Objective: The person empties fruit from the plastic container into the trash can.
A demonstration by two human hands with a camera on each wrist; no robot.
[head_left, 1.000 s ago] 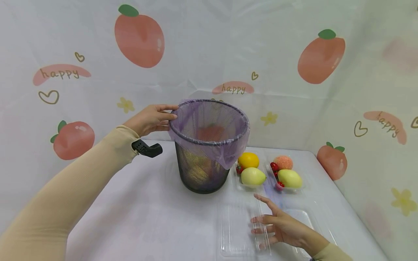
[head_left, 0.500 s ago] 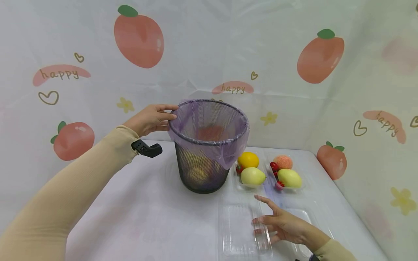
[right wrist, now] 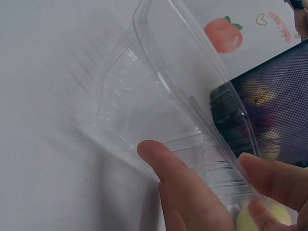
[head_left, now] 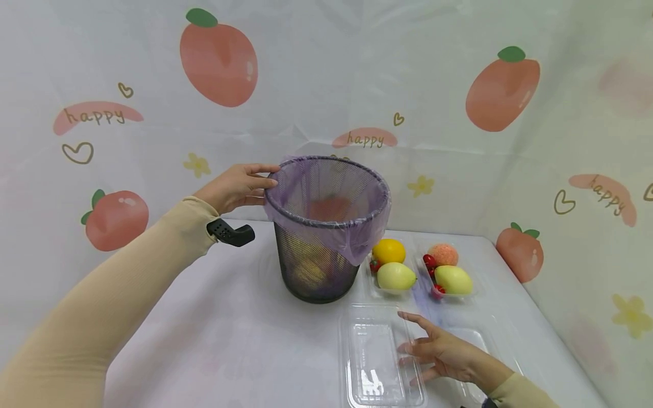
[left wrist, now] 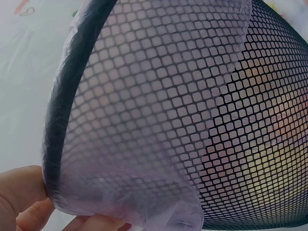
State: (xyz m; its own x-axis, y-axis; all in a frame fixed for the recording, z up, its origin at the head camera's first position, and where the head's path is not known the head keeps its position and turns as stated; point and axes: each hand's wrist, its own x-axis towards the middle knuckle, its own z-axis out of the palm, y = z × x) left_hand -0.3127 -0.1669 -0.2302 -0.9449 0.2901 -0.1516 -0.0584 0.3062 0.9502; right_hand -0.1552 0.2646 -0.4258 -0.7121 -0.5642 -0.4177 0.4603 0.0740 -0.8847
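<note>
A dark mesh wastebasket (head_left: 316, 272) stands mid-table, lined with a thin purple plastic bag (head_left: 352, 238) folded over its rim. My left hand (head_left: 240, 184) grips the rim on the left side, fingers over the edge; in the left wrist view the fingers (left wrist: 19, 190) lie around the lined rim. A clear plastic clamshell box (head_left: 374, 351) lies in front, its raised lid leaning over the base in the right wrist view. My right hand (head_left: 441, 351) is at the box's right side, fingers extended and spread, some showing through the clear lid. Yellow and reddish shapes show through the basket's mesh.
Behind the box, two clear trays hold fruit: an orange-yellow fruit (head_left: 389, 251) and a pale green pear-like fruit (head_left: 396, 276), then a pinkish-orange fruit (head_left: 444, 255) and another green one (head_left: 453, 280) with small red fruits. Another clear container (head_left: 471, 340) lies right. A printed backdrop (head_left: 306, 73) stands behind.
The box's clear lid has shifted and lies flatter over the base, with fresh glare on it. The right hand has moved slightly with it. The left hand stays on the rim.
</note>
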